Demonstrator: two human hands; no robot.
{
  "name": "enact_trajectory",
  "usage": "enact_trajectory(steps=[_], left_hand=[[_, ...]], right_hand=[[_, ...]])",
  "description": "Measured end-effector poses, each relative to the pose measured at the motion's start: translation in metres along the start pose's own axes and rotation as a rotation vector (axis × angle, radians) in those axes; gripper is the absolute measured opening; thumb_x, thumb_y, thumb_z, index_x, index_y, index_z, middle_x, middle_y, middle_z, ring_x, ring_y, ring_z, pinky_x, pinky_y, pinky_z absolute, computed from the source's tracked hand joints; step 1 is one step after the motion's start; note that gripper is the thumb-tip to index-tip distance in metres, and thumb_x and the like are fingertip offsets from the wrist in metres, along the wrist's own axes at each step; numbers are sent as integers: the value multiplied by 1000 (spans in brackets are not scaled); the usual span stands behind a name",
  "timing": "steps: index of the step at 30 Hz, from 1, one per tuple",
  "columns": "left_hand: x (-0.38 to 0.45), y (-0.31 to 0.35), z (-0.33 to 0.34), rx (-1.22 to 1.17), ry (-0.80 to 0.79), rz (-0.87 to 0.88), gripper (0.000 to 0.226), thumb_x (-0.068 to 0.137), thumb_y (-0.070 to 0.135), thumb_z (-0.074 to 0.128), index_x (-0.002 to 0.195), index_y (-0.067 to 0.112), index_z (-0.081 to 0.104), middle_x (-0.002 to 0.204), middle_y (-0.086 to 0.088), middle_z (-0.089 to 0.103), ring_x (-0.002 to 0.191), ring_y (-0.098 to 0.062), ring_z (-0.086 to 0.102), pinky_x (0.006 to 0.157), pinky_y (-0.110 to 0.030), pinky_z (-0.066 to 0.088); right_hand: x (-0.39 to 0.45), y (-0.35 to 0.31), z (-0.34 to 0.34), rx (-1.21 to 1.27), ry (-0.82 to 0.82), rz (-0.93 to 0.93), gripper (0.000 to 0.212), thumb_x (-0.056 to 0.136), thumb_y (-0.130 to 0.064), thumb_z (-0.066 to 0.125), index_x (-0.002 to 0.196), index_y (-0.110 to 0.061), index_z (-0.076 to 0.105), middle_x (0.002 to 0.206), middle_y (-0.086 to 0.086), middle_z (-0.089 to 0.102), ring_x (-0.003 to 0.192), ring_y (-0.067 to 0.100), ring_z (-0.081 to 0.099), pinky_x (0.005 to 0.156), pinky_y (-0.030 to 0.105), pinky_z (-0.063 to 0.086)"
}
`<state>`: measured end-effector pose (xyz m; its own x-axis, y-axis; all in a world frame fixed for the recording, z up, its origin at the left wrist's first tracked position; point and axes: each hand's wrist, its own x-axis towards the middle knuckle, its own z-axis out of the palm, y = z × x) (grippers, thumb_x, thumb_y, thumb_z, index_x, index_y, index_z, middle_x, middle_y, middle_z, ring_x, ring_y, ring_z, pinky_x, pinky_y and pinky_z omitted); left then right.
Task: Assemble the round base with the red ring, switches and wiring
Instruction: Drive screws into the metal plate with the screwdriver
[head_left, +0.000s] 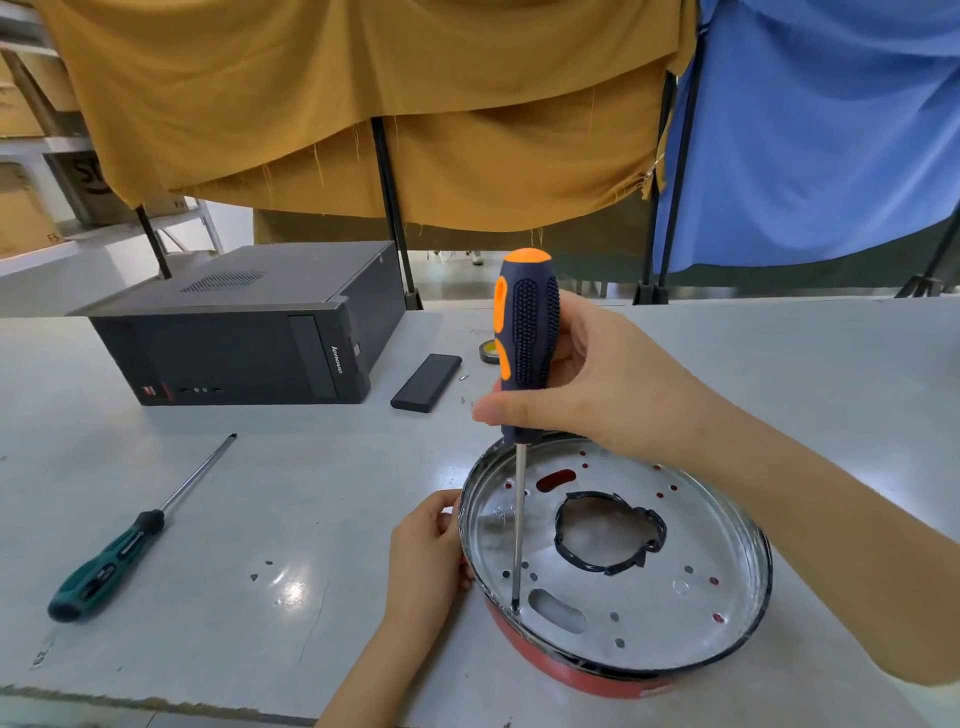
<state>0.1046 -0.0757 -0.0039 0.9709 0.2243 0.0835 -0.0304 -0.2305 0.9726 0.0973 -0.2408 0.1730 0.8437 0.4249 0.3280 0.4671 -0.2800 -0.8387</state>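
Note:
The round metal base (675, 613) lies on the table at lower right, with the red ring (550, 656) showing under its rim. A black-taped hole sits in its middle. My right hand (592, 384) grips the orange and navy screwdriver (525, 332) upright; its tip stands in a hole near the plate's left front edge. My left hand (428, 551) holds the base's left rim, fingers curled against it. No switches or wiring show.
A green-handled screwdriver (119, 545) lies at the left. A black computer case (244, 332) stands at the back, with a small black box (426, 382) and a tape roll (487, 352) beside it. Tiny screws (261, 570) lie near the middle. The table's front edge runs along the bottom.

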Motion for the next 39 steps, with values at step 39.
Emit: enact_trajectory(steps=[39], left_hand=[[15,-3,1,22,0,-17,20,91,4,50,83,11,67,51,-11,57,37,-11,46,38,-19,39]], right_hand=[[5,2,-1,219,-144,-21,35,85,-4,67,115,-14,51,87,4,69,85,27,69,85,43,55]])
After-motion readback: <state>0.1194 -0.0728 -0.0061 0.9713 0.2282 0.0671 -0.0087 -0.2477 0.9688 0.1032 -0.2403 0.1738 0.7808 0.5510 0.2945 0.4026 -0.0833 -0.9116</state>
